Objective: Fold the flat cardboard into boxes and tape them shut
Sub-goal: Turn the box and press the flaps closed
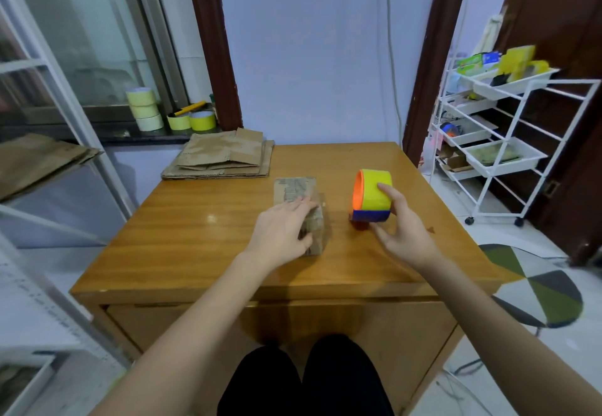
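Note:
A small folded cardboard box (pixel 298 194) stands in the middle of the wooden table (pixel 182 246). My left hand (pixel 281 229) lies on the box's near top with fingers fairly straight, the thumb against its near side. To the right, my right hand (pixel 402 229) grips a tape dispenser (pixel 371 195) holding a yellow roll with an orange core and a blue base; the dispenser stands on the table, a little apart from the box. A stack of flat cardboard (pixel 221 156) lies at the table's far left corner.
Several rolls of yellow tape (pixel 145 109) sit on the window sill at the back left. More flat cardboard (pixel 39 158) rests on a shelf at the left. A white wheeled rack (pixel 498 141) stands at the right, a patterned stool (pixel 540 288) near the table's right front.

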